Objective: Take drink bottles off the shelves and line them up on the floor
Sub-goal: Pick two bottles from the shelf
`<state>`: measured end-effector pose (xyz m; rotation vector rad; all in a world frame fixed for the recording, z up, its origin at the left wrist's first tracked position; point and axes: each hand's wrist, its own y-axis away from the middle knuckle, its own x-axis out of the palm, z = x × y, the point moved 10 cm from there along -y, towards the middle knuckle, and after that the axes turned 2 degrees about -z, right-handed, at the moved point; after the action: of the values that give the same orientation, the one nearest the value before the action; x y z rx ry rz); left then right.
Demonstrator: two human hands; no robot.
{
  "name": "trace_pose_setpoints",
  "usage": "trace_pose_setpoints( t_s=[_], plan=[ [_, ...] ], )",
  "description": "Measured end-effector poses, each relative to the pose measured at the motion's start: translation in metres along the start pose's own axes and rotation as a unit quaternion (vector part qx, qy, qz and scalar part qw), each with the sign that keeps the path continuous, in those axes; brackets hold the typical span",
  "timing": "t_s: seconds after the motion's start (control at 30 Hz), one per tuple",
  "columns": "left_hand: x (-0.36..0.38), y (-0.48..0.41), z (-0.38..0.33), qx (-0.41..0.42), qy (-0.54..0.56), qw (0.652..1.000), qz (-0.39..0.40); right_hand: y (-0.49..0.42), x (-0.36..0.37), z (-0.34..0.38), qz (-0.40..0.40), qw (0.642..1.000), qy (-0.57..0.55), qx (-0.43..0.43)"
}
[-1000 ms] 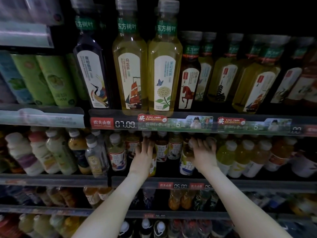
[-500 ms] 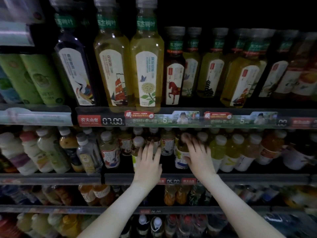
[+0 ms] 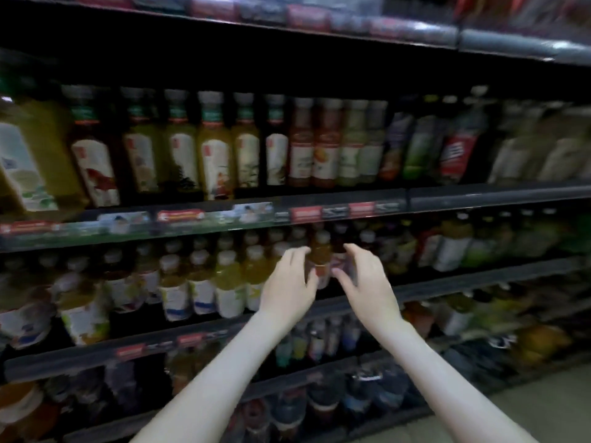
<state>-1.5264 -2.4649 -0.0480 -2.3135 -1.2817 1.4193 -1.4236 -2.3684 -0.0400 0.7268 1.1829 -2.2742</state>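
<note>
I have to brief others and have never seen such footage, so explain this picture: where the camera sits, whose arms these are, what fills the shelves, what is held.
No machine here: the camera is worn on a person's head and looks forward and down, so the two bare arms rising from the bottom edge are that person's own. The left hand and right hand reach to the middle shelf of a shop rack. Drink bottles fill the shelves: tall yellow bottles above, smaller white-capped ones at hand height. Between the hands stands an amber bottle with a white cap. The fingers of both hands curve in beside it, but the picture is blurred, so whether either hand grips a bottle cannot be told. A strip of floor shows at lower right.
</note>
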Motion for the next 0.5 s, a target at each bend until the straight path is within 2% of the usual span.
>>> trace_pose_setpoints(
  t_s=[0.1,0.27,0.4,0.5],
  plan=[
    [0.04,-0.011,-0.085,0.028,0.011,0.999,-0.019,0.004,-0.082,-0.05,-0.029,0.999,0.035,-0.007],
    [0.097,-0.019,-0.196,0.072,0.006,0.997,-0.008,0.009,-0.186,-0.124,-0.051,0.997,0.048,0.018],
    [0.132,-0.04,-0.253,0.11,-0.012,0.994,0.002,0.001,-0.243,-0.175,-0.08,0.995,0.048,0.036],
    [0.156,-0.064,-0.271,0.108,-0.04,0.993,0.008,-0.01,-0.271,-0.212,-0.096,0.993,0.051,0.046]
  ],
)
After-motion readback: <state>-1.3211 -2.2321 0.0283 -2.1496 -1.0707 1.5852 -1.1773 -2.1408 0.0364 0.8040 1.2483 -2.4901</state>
